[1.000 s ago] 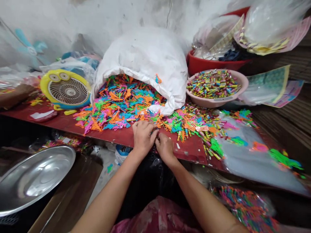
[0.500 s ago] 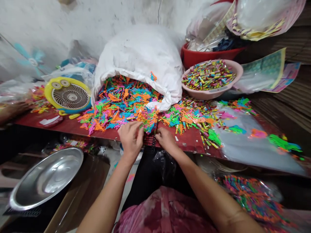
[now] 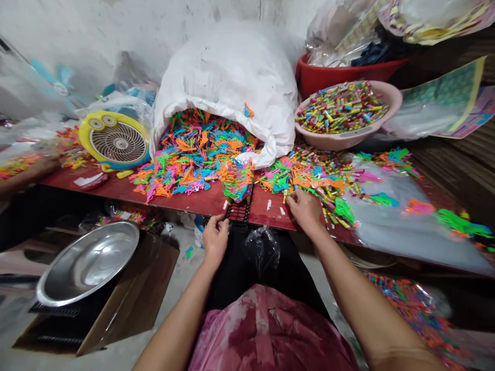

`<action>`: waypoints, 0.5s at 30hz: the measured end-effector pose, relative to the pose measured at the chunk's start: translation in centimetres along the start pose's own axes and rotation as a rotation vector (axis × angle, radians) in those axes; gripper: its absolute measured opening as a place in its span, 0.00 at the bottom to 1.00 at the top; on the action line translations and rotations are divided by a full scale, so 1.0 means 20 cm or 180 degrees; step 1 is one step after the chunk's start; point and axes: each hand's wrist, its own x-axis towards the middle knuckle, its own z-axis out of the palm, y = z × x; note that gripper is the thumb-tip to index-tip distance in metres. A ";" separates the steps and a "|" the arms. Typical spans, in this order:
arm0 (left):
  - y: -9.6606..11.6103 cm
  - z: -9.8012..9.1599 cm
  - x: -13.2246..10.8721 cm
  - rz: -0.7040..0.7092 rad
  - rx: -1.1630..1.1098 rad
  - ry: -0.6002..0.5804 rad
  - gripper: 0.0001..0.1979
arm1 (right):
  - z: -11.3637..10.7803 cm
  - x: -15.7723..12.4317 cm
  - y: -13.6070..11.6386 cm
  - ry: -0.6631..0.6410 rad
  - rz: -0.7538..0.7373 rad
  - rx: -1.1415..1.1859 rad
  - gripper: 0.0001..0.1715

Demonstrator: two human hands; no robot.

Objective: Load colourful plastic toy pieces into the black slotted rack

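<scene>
My left hand [image 3: 216, 238] is closed, thumb against the bent fingers, at the table's front edge beside a black wire rack [image 3: 240, 212]. Whatever may be in that pinch is too small to make out. On the rack's far part stands a neat row of colourful plastic toy pieces [image 3: 236, 180], green, orange, pink and blue. My right hand [image 3: 306, 210] has its fingertips pressed together low over the red table, right beside a small yellow-banded tube [image 3: 285, 196]; its grip is partly hidden. Above it lies an orange perforated plastic piece [image 3: 319, 183] among loose tubes.
Mixed plastic pieces [image 3: 193, 154] spill from a large white sack [image 3: 228, 67]. A pink basin [image 3: 394, 100] holds banded tubes. A yellow fan [image 3: 119, 143] stands left, near another person's hand [image 3: 44, 167]. Plastic sheets [image 3: 386, 221] lie right; a metal bowl [image 3: 88, 263] sits lower left.
My hands have moved apart: the left drew down toward me beside the rack, the right went to the right, to the loose tubes. The row of plastic pieces and the rack now show more fully.
</scene>
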 end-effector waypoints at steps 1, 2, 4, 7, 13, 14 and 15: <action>0.00 0.01 0.00 -0.0008 0.0007 -0.0019 0.16 | 0.00 0.00 -0.02 0.0077 -0.0085 -0.0015 0.10; 0.01 0.02 0.00 -0.0014 0.0005 -0.0048 0.16 | 0.00 -0.01 -0.04 0.0132 -0.0219 0.0012 0.11; 0.01 0.04 -0.01 -0.0042 -0.0038 -0.0086 0.17 | 0.01 -0.03 -0.11 0.0104 -0.0567 0.0172 0.12; 0.03 0.09 -0.03 -0.0078 -0.0092 -0.0114 0.19 | 0.08 -0.04 -0.24 -0.0302 -0.0799 0.0516 0.12; 0.08 0.15 -0.07 -0.0018 0.0004 -0.0245 0.21 | 0.23 0.00 -0.38 -0.0527 -0.0570 0.0665 0.09; 0.09 0.16 -0.07 -0.0007 -0.0005 -0.0259 0.21 | 0.24 0.01 -0.38 -0.0496 -0.0526 0.0605 0.09; 0.10 0.17 -0.08 -0.0011 -0.0026 -0.0267 0.20 | 0.24 0.02 -0.38 -0.0478 -0.0503 0.0546 0.09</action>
